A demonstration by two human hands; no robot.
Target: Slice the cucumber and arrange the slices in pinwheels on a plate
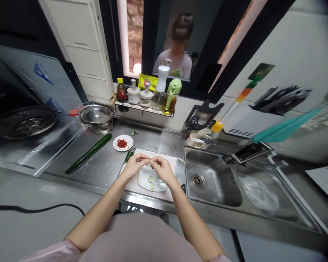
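Observation:
My left hand (136, 165) and my right hand (161, 169) meet above a white plate (144, 185). Both sets of fingers are closed around a small pale-green cucumber slice (149, 165), partly hidden by the fingertips. Curved cucumber slices (151, 182) lie on the plate, which rests on a white cutting board (131, 186). Dark green cut cucumber pieces (129, 156) sit by the board's upper left corner. Farther left, a long whole cucumber (89, 153) lies on the steel counter. Chopped red bits (122, 143) fill the middle of a small white dish (130, 140).
To the right is a steel sink (207, 193) with a faucet (246, 154). A lidded steel pot (96, 116) stands back left near a dark pan (22, 122). Seasoning bottles line a rack (144, 108) under the window. A knife holder (251, 118) hangs at right.

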